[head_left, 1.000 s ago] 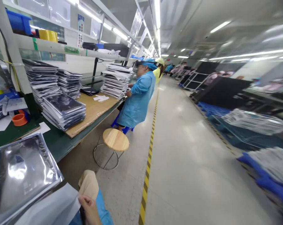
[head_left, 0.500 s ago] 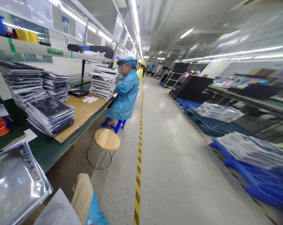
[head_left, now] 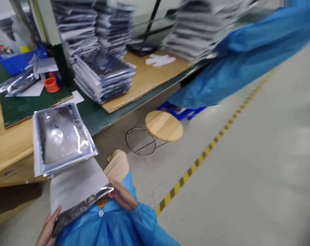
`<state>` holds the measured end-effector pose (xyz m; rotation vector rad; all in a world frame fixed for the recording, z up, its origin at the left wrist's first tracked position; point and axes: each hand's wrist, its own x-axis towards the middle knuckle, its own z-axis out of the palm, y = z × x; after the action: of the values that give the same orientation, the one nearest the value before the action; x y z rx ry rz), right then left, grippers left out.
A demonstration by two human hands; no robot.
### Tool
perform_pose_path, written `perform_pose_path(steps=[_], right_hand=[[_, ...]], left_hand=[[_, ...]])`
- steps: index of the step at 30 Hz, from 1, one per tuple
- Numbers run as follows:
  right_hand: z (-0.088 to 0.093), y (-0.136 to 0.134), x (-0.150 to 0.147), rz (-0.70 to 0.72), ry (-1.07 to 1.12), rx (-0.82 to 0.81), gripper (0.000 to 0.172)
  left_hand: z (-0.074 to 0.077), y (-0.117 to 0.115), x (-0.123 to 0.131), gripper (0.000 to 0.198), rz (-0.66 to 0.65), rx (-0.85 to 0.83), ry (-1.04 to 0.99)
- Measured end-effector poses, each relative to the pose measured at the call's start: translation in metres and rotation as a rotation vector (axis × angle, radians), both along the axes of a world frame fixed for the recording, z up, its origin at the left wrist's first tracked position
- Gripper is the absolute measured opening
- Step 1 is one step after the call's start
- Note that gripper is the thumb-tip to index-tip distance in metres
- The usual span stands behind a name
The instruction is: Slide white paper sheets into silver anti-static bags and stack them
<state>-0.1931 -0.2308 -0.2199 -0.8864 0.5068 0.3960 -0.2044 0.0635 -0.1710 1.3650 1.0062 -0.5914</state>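
Gripping a grey anti-static bag (head_left: pixel 75 186) over the lap, left hand (head_left: pixel 47 229) and right hand (head_left: pixel 122 197) pinch its edges, just below the foil-bagged stack (head_left: pixel 62 136).

Bag (head_left: pixel 78 189) held between the hands: silver-grey, shiny edge
Sleeve (head_left: pixel 144 218) at the right hand (head_left: pixel 122 197): bright blue
Floor line (head_left: pixel 208 150) right of the hands: yellow and black stripes
Cup (head_left: pixel 51 84) far above the left hand (head_left: pixel 47 229): orange
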Motion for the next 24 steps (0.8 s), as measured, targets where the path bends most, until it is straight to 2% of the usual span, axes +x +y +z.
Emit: perform_pose_path(steps=[4, 8, 10, 13, 17, 21, 24], right_hand=[[0.004, 0.007, -0.006, -0.031, -0.061, 0.027, 0.050], [0.022, 0.019, -0.013, -0.062, -0.164, -0.081, 0.070], [0.024, 0.024, -0.010, -0.110, -0.181, -0.142, 0.065], [0.013, 0.030, -0.002, -0.206, -0.146, -0.211, 0.054], [-0.005, 0.035, -0.001, -0.247, -0.090, -0.217, 0.055], [-0.005, 0.022, -0.020, -0.181, -0.072, -0.159, 0.047], [0.000, -0.001, -0.034, -0.033, -0.023, -0.033, 0.050]], left_hand=[[0.004, 0.006, -0.011, 0.027, 0.079, -0.023, 0.036], [0.013, -0.005, -0.008, 0.033, 0.064, -0.049, 0.049], [0.016, -0.010, -0.009, 0.038, 0.059, -0.071, 0.051], [0.016, -0.017, -0.014, 0.042, 0.067, -0.076, 0.037], [0.010, -0.026, -0.020, 0.047, 0.145, 0.038, 0.026], [0.005, -0.021, -0.023, 0.051, 0.164, 0.098, -0.003], [0.008, -0.006, -0.027, 0.065, 0.035, 0.026, -0.112]])
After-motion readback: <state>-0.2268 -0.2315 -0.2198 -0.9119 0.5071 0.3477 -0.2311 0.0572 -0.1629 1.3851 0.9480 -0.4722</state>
